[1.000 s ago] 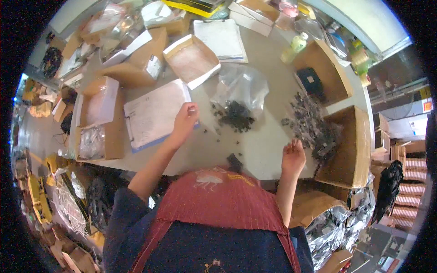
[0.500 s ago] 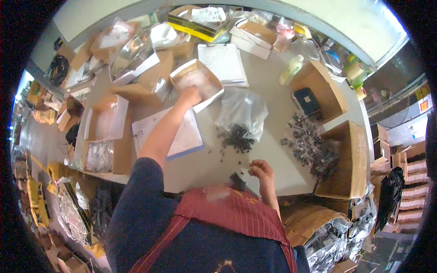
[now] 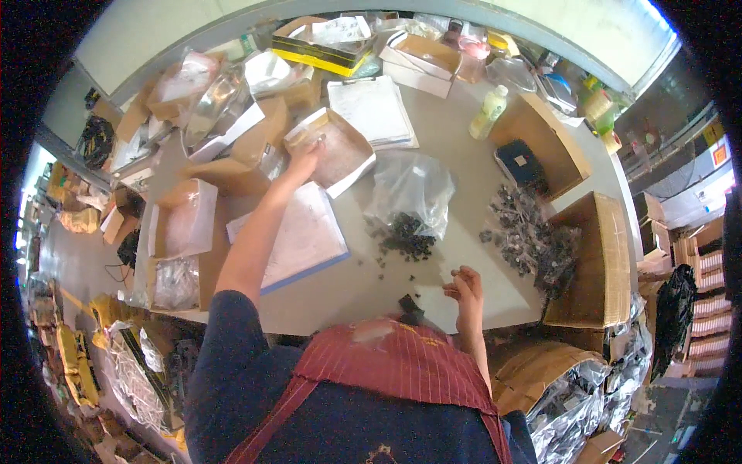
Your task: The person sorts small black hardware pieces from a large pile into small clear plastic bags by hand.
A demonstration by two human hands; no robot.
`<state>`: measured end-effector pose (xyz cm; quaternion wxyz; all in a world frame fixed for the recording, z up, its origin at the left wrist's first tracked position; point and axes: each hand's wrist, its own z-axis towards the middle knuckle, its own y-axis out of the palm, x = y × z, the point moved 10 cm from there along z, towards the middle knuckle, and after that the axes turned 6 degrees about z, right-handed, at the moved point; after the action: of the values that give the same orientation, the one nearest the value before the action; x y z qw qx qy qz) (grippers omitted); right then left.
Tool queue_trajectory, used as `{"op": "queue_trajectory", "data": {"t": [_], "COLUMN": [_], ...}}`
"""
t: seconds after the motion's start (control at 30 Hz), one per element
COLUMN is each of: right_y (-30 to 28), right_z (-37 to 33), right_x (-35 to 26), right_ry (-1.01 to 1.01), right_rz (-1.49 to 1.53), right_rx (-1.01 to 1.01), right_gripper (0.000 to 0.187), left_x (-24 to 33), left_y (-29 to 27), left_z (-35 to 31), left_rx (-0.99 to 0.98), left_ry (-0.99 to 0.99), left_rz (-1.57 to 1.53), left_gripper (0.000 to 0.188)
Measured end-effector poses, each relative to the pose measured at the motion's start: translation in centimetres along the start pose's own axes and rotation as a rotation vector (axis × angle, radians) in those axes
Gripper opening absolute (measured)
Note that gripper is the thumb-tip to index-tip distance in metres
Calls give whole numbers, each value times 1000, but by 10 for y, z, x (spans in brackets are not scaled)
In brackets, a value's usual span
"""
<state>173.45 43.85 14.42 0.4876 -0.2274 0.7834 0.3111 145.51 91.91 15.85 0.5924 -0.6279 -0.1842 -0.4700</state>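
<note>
- Grey table (image 3: 475, 182): under everything listed; clock read from the view's centre.
- Brown carton (image 3: 595, 263): 3 o'clock, open side toward the heap.
- Clipboard (image 3: 305, 240) with papers: 9 o'clock, partly under the left forearm.
- Heap of dark parts (image 3: 522, 232), clear film mixed in: 3 o'clock, against the carton.
- Shallow box (image 3: 353, 175), white outer walls, pale contents: 11 o'clock, just beyond the clipboard.
- Clear plastic bag (image 3: 410, 185): 1 to 2 o'clock, mouth edge at the loose black parts.
- Loose black parts (image 3: 410, 238): small pile just off centre, toward 3 o'clock.
- Left hand (image 3: 308, 157): 11 o'clock, reaching over the shallow box's near-left wall, fingertips inside.
- Right hand (image 3: 467, 292): 4 o'clock, fingers half-curled over the table.
- Both grips: too small and blurred to tell whether closed on anything.
- Dark block (image 3: 411, 306): 5 o'clock, near the apron (image 3: 379, 356).
</note>
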Motion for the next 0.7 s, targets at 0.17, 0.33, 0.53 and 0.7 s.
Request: {"op": "queue_trajectory", "data": {"t": [0.17,0.33,0.53,0.7], "right_y": [43,112,165,144], "right_z": [19,15,-8,-1], "right_x": [-18,-42,-64,-24], "right_ry": [-90,-111,-179,-154], "right_rz": [-152,-254,-331,-407], "right_rx": [-239,-457,-691,-643], "right_gripper": [28,27,19,20], "left_x": [104,183,199,158], "left_y": [16,71,123,94], "left_z": [-60,-160,-261,-260], "left_rx": [-215,-582,-1084,-750], "left_ry": [-29,-30,53,-286], "left_rz": [-373,-537,-257,-366], "left_gripper": [33,31,26,27]}}
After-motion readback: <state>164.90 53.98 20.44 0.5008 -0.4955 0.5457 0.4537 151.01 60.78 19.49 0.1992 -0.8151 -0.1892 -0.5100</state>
